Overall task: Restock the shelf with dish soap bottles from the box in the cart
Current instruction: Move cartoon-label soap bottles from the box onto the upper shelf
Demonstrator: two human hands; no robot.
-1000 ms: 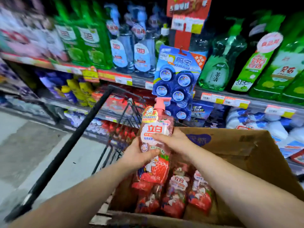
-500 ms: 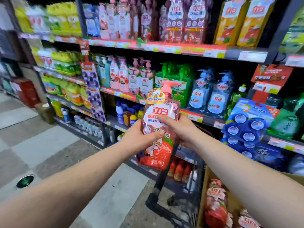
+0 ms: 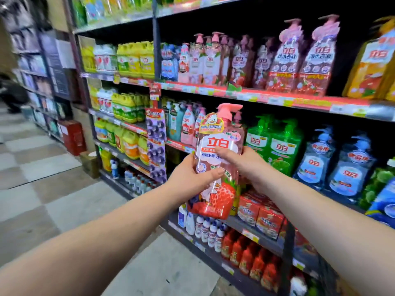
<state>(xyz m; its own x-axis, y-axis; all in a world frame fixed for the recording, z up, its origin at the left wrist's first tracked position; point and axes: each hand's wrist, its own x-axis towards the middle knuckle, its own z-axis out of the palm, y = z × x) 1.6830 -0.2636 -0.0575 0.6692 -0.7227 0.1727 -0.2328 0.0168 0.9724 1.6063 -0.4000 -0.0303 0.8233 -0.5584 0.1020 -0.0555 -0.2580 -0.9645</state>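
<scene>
2 bare forearms are seen reaching in from the lower edge toward the shelving. The left hand (image 3: pixel 188 180) is curled round the left side of the dish soap bottle (image 3: pixel 215 144) at mid-height. Its thumb is laid across the front of the label and its fingers are hidden behind. The right hand (image 3: pixel 245 165) is closed on the right side, slightly higher, with its thumb pressed on the label just under the red logo.

The bottle is held between both hands in the air in front of the shelf (image 3: pixel 245 96). It is slightly tilted, with the top leaning right. Its pink pump (image 3: pixel 229 110) stands above both hands, and its strawberry-printed base hangs below them.

Behind the bottle's upper left, a group of pink pump bottles (image 3: pixel 187 127) is set on the middle level. To the right of the right hand, 2 green bottles (image 3: pixel 275 146) are ranged on that level, then 2 blue bottles (image 3: pixel 333 165). Below the hands, red boxes (image 3: pixel 263 212) are stacked, with small white bottles (image 3: pixel 209 229) and red bottles (image 3: pixel 245 253) on the lowest level.

On the level above, more pink pump bottles (image 3: pixel 213 58) are lined up, with yellow jugs (image 3: pixel 132 60) to their left. A tiled floor (image 3: pixel 53 189) runs along the left, and the far aisle is blurred.
</scene>
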